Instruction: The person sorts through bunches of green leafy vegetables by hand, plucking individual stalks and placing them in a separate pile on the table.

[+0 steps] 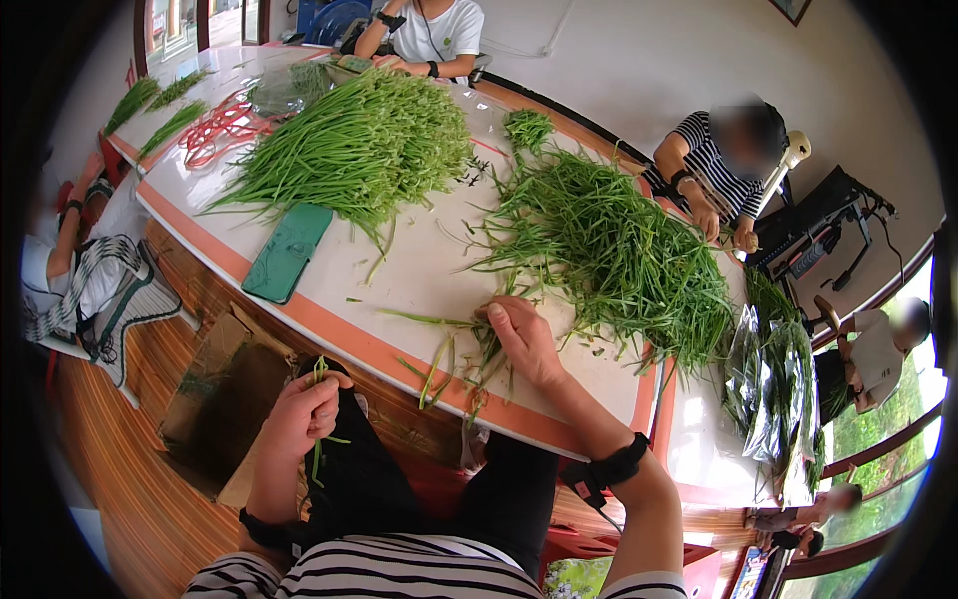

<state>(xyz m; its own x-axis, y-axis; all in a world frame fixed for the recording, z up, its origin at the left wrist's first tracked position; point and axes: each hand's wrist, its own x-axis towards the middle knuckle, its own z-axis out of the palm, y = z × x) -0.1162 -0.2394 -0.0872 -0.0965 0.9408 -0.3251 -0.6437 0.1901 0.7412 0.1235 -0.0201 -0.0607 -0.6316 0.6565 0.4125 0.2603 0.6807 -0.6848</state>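
The left hand (304, 411) is just off the near edge of the long white table with an orange border (337, 296), above the person's lap. Its fingers are curled closed around a few thin green stalks (317, 462), which stick out above and below the fist. The right hand (523, 344) reaches over the table's near edge, its fingers bent down at a small scatter of limp green leaf scraps (486, 344) lying on the table; I cannot tell whether the fingertips grip any.

Beyond the right hand, a loose, tangled heap of long green leafy stems (619, 250) covers the right part of the table. Toward the table's far left side lies a big pile of aligned slender green stalks (349, 145), with red ties (215, 132) beside it. A flat teal rectangular case (287, 254) rests at the table's near left edge. Clear plastic bags of greens (773, 389) lie at the table's right end. An open brown cardboard box (215, 404) stands on the floor below the table's near left side. A person in a striped shirt (723, 165) sits at the table's far right side, both hands at its edge.
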